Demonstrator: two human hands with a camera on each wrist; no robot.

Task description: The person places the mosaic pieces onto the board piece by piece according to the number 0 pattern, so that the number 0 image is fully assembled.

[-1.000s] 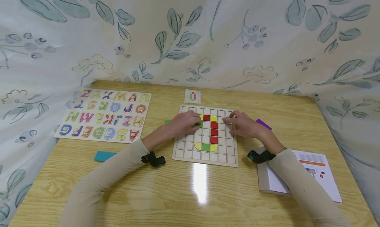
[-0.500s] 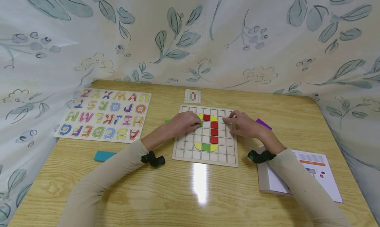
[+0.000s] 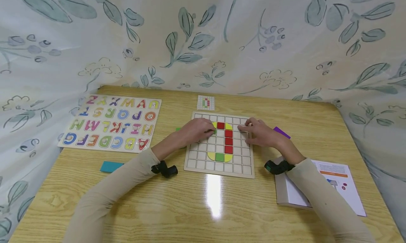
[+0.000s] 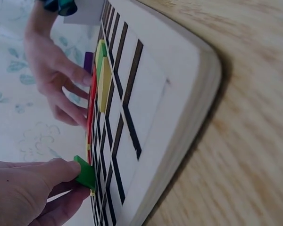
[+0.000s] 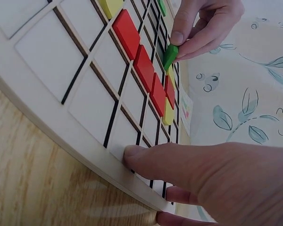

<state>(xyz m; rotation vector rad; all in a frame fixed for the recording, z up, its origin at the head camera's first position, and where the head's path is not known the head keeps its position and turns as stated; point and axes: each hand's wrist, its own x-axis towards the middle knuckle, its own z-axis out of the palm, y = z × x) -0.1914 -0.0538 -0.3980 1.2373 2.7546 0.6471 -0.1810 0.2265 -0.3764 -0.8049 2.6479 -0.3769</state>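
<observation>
A wooden grid board point(image 3: 241, 169) lies in the middle of the table. My left hand point(image 3: 198, 131) is over its left side, pinching a green square tile point(image 4: 86, 173) between thumb and fingers. In the right wrist view that tile point(image 5: 170, 57) is tilted, its lower edge at the grid. Red square tiles point(image 3: 228, 141), yellow rounded corner tiles point(image 3: 228, 158) and another green tile point(image 3: 219, 157) sit in the cells. My right hand point(image 3: 262, 133) rests on the board's right edge, thumb on a bare cell, holding no tile.
A small pattern card point(image 3: 206, 103) lies behind the board. At left is an alphabet puzzle point(image 3: 109, 123), with a teal block point(image 3: 111, 166) nearer me. A green piece point(image 3: 179, 129) shows behind my left hand. A purple piece point(image 3: 282, 133) and a white box point(image 3: 293, 192) with a printed sheet are at right.
My left hand has shifted very slightly away from me with the green tile, and less of the tile shows in the head view. My right hand has stayed in place.
</observation>
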